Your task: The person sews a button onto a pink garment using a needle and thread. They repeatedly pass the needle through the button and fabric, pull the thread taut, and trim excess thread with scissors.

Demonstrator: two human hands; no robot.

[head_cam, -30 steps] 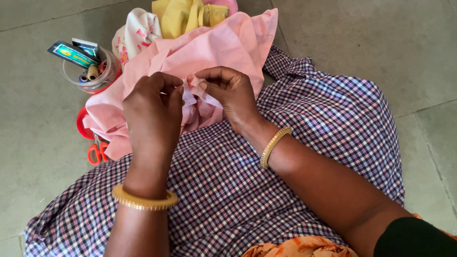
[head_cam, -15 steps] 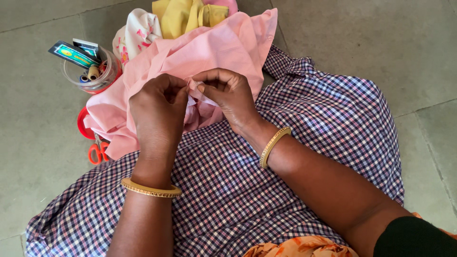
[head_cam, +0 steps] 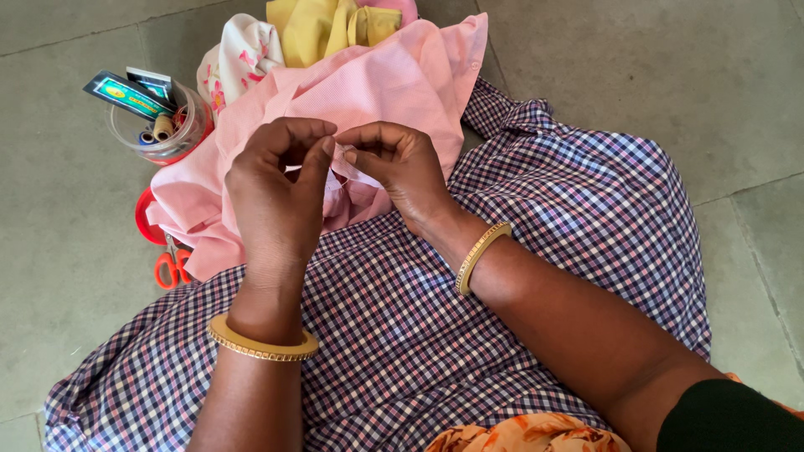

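I see one checked cloth (head_cam: 519,276) covering the lap, the largest item, filling the near centre and right of the view. One pink garment (head_cam: 394,79) lies bunched at the far edge of that cloth, centre-left, resting partly on the lap and partly on the grey floor (head_cam: 670,67). Both forearms extend from the near edge toward the garment, and each wrist carries one gold bangle, two in all. My left hand (head_cam: 276,197) is raised with its back to the camera, wrist straight, fingers curled inward; its thumb and forefinger are pressed together at the tip, pinching a small fold of the pink garment. My right hand (head_cam: 402,167) comes in from the right with the wrist bent, its fingers curled and closed, thumb and forefinger pinching the same fold just beside the left fingertips, so the two hands nearly touch. I cannot tell whether a needle or thread sits between the fingertips. Beyond the garment, at the far edge, lie one yellow cloth (head_cam: 322,25) and one white flowered cloth (head_cam: 239,59). To the far left stands one clear round container (head_cam: 163,125) holding thread spools and small packets. Near the left, one pair of orange-handled scissors (head_cam: 172,268) lies on the floor, partly under the garment's edge.
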